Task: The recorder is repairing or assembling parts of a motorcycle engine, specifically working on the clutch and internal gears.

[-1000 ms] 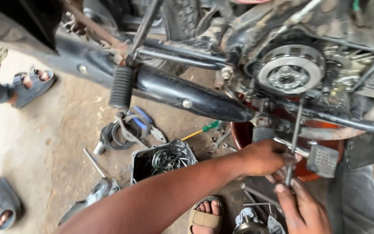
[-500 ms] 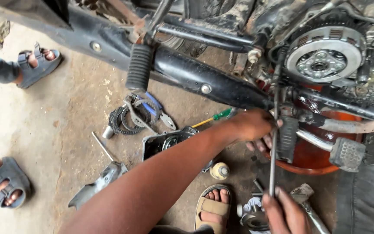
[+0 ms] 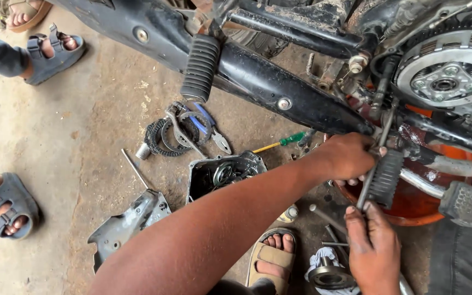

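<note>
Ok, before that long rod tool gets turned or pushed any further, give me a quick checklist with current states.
1. Right hand gripping rod tool at its lower end: ok.
2. Left hand steadying the rod higher up, beside the footpeg: ok.
3. Rod tip seated on its fastener: cannot tell, hidden behind the frame.
4. Orange basin below the engine: ok.
5. Clutch assembly exposed, cover off: ok.
6. Floor under the hands: not ok, loose parts there.

hands: 2 | sandalled feet: 4 | footpegs: 3 | screwdriver: 1 | pliers: 1
</note>
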